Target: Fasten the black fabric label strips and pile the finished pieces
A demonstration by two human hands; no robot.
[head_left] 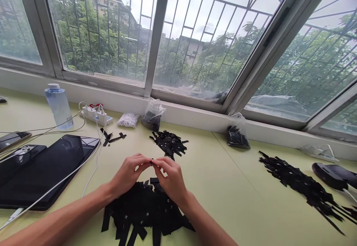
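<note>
My left hand and my right hand meet in front of me, fingertips pinched together on a small black strip. Most of that piece is hidden by the fingers. Below both hands spreads a large heap of black fabric strips, some with small white marks. Just beyond the fingers lies a smaller pile of black strips with tiny pale spots. A few loose black strips lie farther left.
At left are a tablet, a phone, cables, a power strip and a water bottle. Bags stand along the window ledge. Another long strip pile lies right, near a black device.
</note>
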